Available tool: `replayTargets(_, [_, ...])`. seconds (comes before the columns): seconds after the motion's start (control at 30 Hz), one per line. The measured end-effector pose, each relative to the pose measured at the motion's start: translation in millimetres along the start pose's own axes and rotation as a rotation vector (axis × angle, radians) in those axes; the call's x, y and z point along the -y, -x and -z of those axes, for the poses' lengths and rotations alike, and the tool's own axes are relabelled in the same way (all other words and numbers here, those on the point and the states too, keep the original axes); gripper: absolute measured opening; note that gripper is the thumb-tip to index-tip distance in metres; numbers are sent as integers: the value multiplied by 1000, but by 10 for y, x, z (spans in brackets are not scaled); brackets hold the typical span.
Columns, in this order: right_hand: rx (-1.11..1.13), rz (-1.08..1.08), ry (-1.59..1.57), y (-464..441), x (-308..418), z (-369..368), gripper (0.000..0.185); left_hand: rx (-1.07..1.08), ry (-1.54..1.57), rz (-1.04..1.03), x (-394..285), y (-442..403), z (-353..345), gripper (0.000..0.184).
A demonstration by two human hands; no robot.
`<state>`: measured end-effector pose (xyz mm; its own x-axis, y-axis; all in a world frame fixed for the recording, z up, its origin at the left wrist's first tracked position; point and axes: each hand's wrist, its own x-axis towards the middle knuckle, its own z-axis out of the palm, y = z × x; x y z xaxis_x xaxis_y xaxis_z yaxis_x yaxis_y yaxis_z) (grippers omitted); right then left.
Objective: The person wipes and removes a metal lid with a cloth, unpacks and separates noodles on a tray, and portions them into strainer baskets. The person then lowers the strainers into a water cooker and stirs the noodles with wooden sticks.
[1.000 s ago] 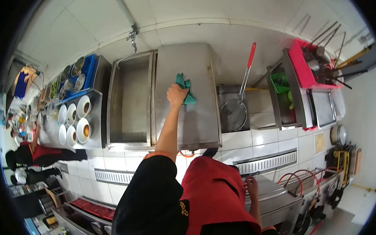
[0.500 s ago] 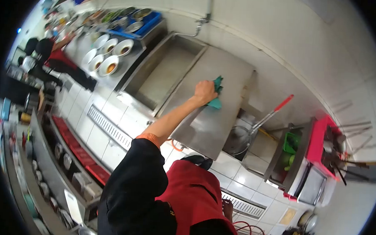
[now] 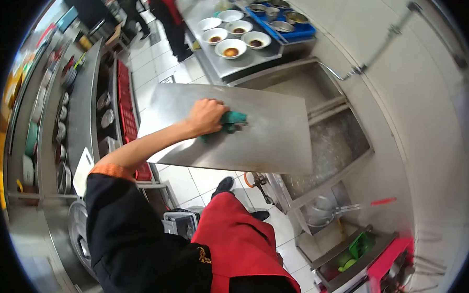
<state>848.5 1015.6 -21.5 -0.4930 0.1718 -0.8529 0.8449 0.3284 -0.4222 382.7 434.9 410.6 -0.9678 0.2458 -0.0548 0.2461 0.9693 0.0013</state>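
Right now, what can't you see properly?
Head view:
- Under the crumpled green cloth: hidden by it and the bare left hand.
- Under the broad grey metal sheet: blocked by it.
- Brown contents of round white bowls: too small.
- Worker in red and black: head cut off by top edge.

White tiled floor [image 3: 183, 183], steel counter [image 3: 83, 111] at left, steel table [image 3: 193, 14] beyond, pale wall [image 3: 428, 139] at right.
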Motion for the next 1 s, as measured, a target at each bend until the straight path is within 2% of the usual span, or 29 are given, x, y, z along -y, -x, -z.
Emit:
replayTargets(0.1, [33, 17, 26, -97, 807, 35, 26, 17, -50, 102, 858, 662, 207, 51])
replayTargets(0.13, [35, 30, 43, -148, 1112, 14, 26, 11, -89, 125, 1198, 851, 190, 46])
replayTargets(0.27, [32, 70, 109, -366, 2316, -297, 26, 62, -63, 385, 2533, 1378, -40, 50])
replayTargets(0.37, [7, 86, 161, -501, 3188, -767, 27, 99, -6, 508, 3673, 1452, -468, 52])
replayTargets(0.43, [-15, 78, 192, -501, 3749, -1100, 27, 86, -5, 537, 4714, 1360, -1013, 50])
replayTargets(0.53, [-23, 31, 260, -276, 4361, -1476, 27, 138, 89, 685, 5563, 1122, -1639, 38])
replayTargets(0.67, [-28, -6, 317, -106, 4960, -1951, 28, 112, 200, 811, 6657, 527, -2641, 35])
replayTargets(0.8, [-49, -56, 368, 80, 5352, -2285, 28, 187, 377, 1102, 7127, -482, -3434, 35])
replayTargets(0.9, [-75, -84, 371, 173, 5453, -2442, 28, 122, 586, 1178, 7109, -1256, -3655, 41])
replayTargets(1.0, [-109, -108, 342, 359, 5365, -2641, 29, 50, 698, 1104, 6971, -2037, -3918, 47])
